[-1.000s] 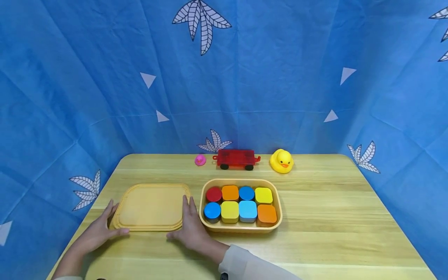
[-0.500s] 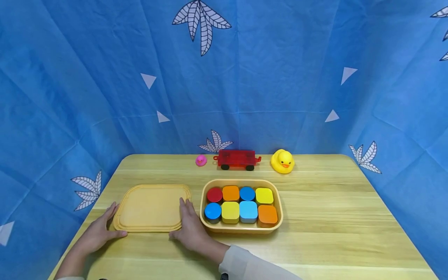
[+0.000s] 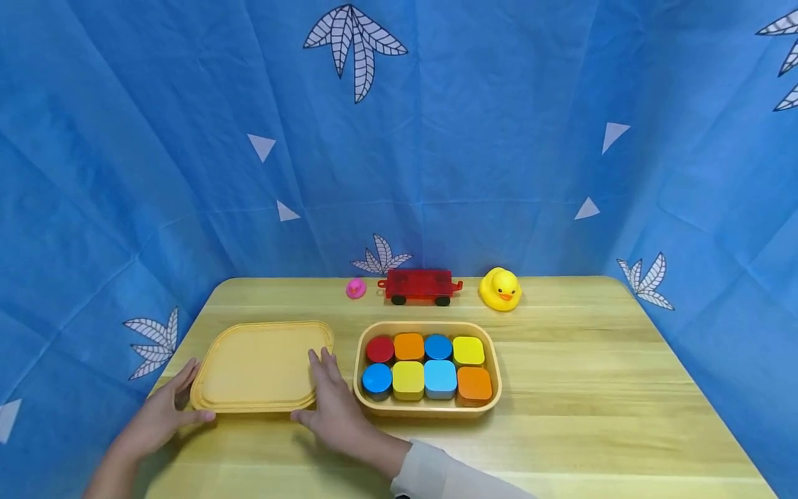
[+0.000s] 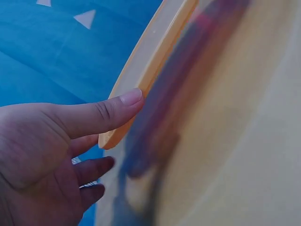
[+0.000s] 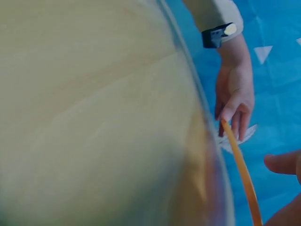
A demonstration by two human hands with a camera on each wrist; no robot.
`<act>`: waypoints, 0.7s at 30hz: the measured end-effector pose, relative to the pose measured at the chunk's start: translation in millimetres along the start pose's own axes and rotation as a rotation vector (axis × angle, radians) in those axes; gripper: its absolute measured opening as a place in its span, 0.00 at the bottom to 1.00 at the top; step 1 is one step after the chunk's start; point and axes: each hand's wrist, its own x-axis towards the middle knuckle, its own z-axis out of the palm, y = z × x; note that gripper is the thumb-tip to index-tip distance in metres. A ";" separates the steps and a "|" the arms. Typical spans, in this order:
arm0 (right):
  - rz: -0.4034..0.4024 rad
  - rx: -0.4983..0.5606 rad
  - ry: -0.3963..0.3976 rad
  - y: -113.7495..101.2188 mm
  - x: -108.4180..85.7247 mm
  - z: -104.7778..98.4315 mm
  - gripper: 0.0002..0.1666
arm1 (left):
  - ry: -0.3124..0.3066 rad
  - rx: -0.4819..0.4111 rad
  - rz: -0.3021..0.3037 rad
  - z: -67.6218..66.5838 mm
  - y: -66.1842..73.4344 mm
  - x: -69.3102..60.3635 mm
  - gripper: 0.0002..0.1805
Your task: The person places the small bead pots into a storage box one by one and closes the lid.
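Note:
A flat, pale orange-yellow lid (image 3: 262, 364) with rounded corners is held between both hands at the left of the table in the head view. My left hand (image 3: 156, 419) grips its near left corner. In the left wrist view the thumb (image 4: 129, 97) presses along the lid's edge (image 4: 150, 61), with fingers partly hidden behind it. My right hand (image 3: 339, 409) holds the right end, fingers over that edge and thumb by the near corner. The right wrist view shows the lid nearly edge-on (image 5: 244, 174), with the right thumb (image 5: 282, 164) spread beside it.
Right of the lid stands an orange-yellow bin (image 3: 430, 410) with several coloured round and square blocks inside. Along the table's back are a small pink duck (image 3: 356, 288), a red toy wagon (image 3: 420, 285) and a yellow duck (image 3: 501, 290). Blue cloth (image 3: 499, 125) hangs behind.
The lid and both hands have shifted slightly left, mostly in the last half second. The lid's far edge now sits a little higher in view. The bin and toys have stayed put.

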 end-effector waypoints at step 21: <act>-0.032 0.112 0.124 10.2 -34.1 -97.4 0.48 | 0.054 0.045 0.061 30.8 103.7 -2.2 0.64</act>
